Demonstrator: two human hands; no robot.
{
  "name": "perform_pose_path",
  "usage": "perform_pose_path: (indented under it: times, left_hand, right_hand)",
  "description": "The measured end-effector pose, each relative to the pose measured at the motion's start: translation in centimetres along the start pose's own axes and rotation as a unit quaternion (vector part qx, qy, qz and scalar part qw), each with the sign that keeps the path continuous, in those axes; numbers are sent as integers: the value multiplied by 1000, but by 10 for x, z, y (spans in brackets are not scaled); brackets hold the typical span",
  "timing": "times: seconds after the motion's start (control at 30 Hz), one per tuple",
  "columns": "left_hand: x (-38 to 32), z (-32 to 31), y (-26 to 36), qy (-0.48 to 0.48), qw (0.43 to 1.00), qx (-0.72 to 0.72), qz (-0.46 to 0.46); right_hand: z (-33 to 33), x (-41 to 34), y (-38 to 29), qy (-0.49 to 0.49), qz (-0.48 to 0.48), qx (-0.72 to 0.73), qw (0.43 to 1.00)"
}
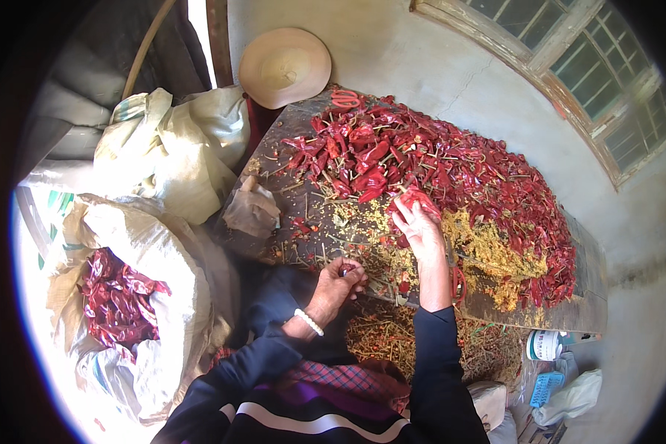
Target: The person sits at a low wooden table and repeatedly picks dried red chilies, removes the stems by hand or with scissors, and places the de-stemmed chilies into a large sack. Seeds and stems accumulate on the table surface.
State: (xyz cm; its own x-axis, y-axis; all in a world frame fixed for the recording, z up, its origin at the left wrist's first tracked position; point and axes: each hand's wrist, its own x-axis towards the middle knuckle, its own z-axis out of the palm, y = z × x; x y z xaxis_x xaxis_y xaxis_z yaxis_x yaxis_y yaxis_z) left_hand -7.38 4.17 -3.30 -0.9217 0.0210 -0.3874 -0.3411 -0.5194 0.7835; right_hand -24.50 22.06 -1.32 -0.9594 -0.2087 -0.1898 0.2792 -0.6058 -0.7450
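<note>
My left hand (pixel 341 283), with a beaded bracelet (pixel 309 322) on its wrist, is curled at the near edge of the dark wooden table. A bit of dark red dried chili pepper (pixel 345 269) shows between its fingers. Farther forward, my right hand (pixel 423 230) has its fingertips on a larger red chili pepper (pixel 424 201), whose pale stem points away; the fingers hide part of it. Just beyond lies a big heap of dried red chilies (pixel 466 150). Yellow chili seeds (pixel 494 261) and bits of stem are strewn around my right forearm.
An open woven sack (pixel 183 311) of chilies stands at left, with a bulky pale sack (pixel 194 161) behind it. A crumpled bag (pixel 252 208) lies on the table (pixel 266 150). Red-handled scissors (pixel 345 99) and a straw hat (pixel 284 67) are at the back. Stem debris (pixel 383 333) fills the space below.
</note>
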Motion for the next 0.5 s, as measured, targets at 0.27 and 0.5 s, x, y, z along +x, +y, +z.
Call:
perform_pose_path:
  times: [0.27, 0.5]
  left_hand:
    - [2, 1, 9, 39, 997, -55, 35]
    - [11, 13, 26, 102, 972, 19, 209]
  right_hand:
    - [17, -10, 45, 9, 10, -33, 999]
    - [37, -26, 49, 32, 40, -59, 997]
